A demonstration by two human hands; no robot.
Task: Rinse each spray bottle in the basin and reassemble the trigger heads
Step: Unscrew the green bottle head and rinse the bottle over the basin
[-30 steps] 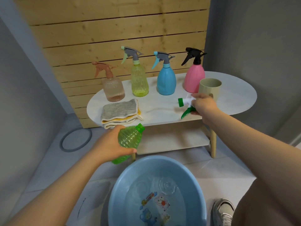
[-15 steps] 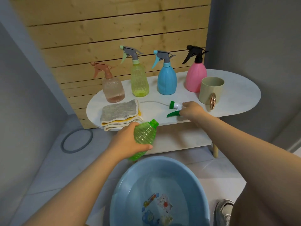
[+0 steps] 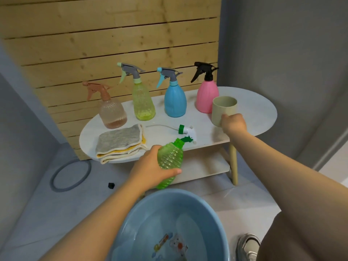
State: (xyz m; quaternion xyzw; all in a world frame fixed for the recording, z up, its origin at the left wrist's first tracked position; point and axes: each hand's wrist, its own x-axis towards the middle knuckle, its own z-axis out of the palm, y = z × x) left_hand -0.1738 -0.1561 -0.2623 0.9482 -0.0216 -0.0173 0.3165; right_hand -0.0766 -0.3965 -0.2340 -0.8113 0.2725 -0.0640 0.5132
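On the floor at far left lies a grey ring point(image 3: 70, 175), with a small black cap point(image 3: 111, 185) just beside it. Moving right, we see the white oval table point(image 3: 259, 106) against the wooden slat wall point(image 3: 113, 34). At its left end stands the peach spray bottle point(image 3: 112, 113), and in front of it lies a folded stack of cloths point(image 3: 119, 143), grey on top, yellow and cream beneath. Next in the back row come the yellow-green spray bottle point(image 3: 142, 102), the blue spray bottle point(image 3: 175, 100) and the pink spray bottle point(image 3: 206, 96), each upright with its trigger head screwed on.

Our left hand point(image 3: 150, 169) is curled round the green bottle point(image 3: 169, 162), which has no head; it is held tilted above the far rim of the blue basin point(image 3: 130, 223), its open neck pointing up toward the table edge. The basin sits on the floor below us with water in it. Just past the bottle's neck, the green-and-white trigger head point(image 3: 186, 131) lies on its side on the table, its thin tube trailing left toward the cloths.

Farther right, our right hand point(image 3: 233, 123) is against the near side of the beige mug point(image 3: 224, 110), fingers curled where they meet it; we cannot tell whether they actually grasp it. At bottom right a sneaker point(image 3: 247, 245) shows on the tiles.
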